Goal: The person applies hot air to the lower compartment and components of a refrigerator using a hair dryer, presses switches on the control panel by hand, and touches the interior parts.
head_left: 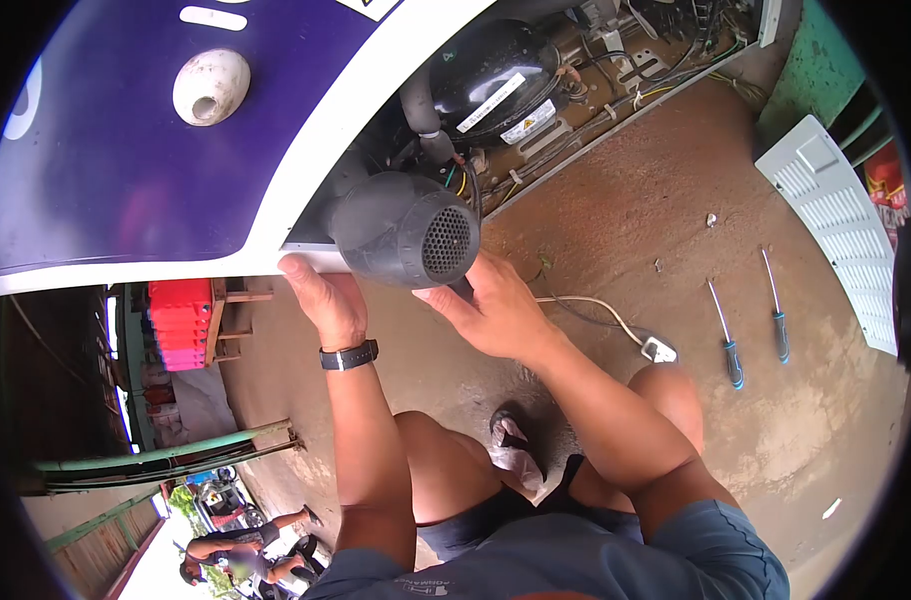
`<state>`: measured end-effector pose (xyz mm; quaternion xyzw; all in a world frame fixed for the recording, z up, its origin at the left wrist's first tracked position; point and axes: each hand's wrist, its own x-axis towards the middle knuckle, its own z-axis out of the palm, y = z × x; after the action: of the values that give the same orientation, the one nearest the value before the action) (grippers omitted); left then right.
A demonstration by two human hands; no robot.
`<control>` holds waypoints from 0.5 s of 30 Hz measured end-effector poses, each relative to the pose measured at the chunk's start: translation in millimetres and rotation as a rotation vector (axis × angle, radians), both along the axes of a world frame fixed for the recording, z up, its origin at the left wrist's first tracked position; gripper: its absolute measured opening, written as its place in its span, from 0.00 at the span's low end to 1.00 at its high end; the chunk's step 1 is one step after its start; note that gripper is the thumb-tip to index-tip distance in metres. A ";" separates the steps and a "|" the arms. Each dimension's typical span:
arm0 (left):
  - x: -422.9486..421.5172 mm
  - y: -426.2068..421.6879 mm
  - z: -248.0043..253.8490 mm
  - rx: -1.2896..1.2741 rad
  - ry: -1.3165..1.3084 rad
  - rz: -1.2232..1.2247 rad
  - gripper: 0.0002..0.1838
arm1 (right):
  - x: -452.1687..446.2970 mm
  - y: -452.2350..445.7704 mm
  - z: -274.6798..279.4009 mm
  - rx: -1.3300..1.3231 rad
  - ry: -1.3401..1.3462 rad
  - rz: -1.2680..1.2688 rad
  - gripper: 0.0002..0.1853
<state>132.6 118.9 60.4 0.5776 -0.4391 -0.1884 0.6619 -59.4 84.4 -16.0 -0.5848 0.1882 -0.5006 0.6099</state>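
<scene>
My right hand [501,310] is closed around the handle of a dark grey hair dryer [381,230]. Its round, perforated rear grille faces me, and the nozzle points into the open machine bay of a large purple-and-white appliance cabinet [166,170]. Against the cabinet's white lower edge, my left hand [331,305] rests with the thumb stretched out; its other fingers are mostly hidden. Inside the bay sit a black compressor [491,80] with white labels, plus pipes and wires. A pale cable with a white plug [659,349] lies on the floor near my right knee.
Two blue-handled screwdrivers [733,365] lie on the floor to the right, near small metal bits. A vented white panel [831,220] leans at the far right. Red plastic crates [181,318] stand at left. Another person [241,545] is beside a motorbike in the background.
</scene>
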 end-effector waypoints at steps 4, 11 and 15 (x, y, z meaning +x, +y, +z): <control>6.6 3.1 -4.6 -0.026 -0.014 0.036 0.54 | -4.2 7.1 -2.6 0.011 0.062 0.051 0.31; -5.2 3.7 -1.4 -0.070 -0.076 0.022 0.54 | -3.3 22.0 14.1 0.121 0.114 0.010 0.32; 1.8 8.6 -0.2 -0.076 -0.063 -0.032 0.53 | 11.9 34.1 25.1 0.177 0.076 -0.064 0.32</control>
<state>134.4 127.4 60.2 0.5505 -0.4759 -0.1640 0.6660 -47.5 118.5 9.0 -0.5409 0.2732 -0.4786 0.6354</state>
